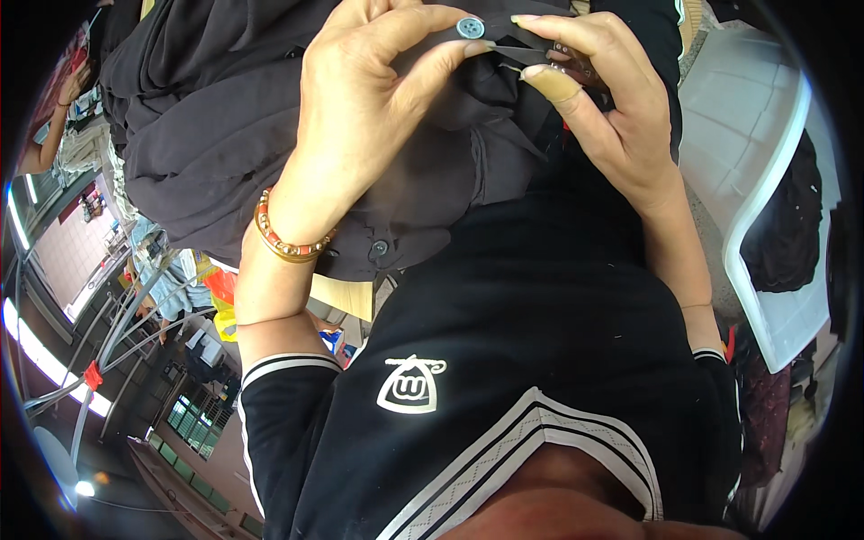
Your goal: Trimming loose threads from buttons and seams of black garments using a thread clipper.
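At the top of the view, my left hand (360, 99) pinches a round blue-grey button (470, 28) between thumb and forefinger. Dark grey garment cloth (216, 135) lies under and around this hand and spreads to the left. To the right of the button is my right hand (612, 99), its thumb and forefinger apart. A tan covering wraps the thumb tip. A thin pale line runs between the two hands; whether it is a needle or thread I cannot tell. Small shiny bits show by the right hand's curled fingers, too small to name. Another button (379, 251) sits on the cloth's lower edge.
To the right stands a white plastic tub (765, 225) with dark cloth (792, 225) in it. Metal poles (117, 333) rise at the left, near heaped pale blue cloth. Another person's arm (54, 126) shows at the far upper left.
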Tool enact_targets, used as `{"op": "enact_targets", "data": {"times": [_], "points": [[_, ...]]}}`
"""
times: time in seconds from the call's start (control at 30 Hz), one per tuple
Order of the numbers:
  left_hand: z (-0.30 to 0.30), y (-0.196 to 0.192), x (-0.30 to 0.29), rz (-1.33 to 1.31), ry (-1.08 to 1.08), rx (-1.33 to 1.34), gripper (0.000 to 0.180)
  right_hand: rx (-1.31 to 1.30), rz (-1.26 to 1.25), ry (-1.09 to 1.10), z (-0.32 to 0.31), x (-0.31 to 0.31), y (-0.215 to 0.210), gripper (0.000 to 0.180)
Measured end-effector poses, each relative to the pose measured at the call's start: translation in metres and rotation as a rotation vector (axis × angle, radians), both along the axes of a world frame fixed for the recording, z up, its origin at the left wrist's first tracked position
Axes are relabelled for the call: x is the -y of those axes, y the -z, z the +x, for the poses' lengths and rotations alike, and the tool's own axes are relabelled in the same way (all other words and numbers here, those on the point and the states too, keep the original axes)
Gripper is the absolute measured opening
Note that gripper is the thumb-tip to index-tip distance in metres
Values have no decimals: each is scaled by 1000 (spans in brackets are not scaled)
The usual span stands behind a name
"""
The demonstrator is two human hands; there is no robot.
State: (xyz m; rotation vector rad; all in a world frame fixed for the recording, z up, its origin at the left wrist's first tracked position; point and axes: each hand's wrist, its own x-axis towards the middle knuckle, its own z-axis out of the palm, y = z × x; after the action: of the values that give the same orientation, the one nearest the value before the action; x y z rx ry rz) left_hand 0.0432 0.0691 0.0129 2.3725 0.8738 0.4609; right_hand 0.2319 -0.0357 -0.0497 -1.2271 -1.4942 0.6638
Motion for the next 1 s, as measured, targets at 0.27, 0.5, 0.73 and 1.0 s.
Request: {"op": "enact_targets", "data": {"times": [0.27, 0.5, 0.73, 1.0], "points": [[-4, 4, 3, 105, 51, 61, 23, 151, 132, 56, -6, -3, -4, 37], [-3, 4, 4, 102, 30, 90, 24, 64, -89, 126, -11, -4, -32, 36], [-2, 3, 5, 103, 25, 71, 22, 209, 172, 85, -5, -5, -3, 37], [-2, 5, 5, 104, 21, 75, 22, 223, 219, 93, -8, -8, -2, 37]]}}
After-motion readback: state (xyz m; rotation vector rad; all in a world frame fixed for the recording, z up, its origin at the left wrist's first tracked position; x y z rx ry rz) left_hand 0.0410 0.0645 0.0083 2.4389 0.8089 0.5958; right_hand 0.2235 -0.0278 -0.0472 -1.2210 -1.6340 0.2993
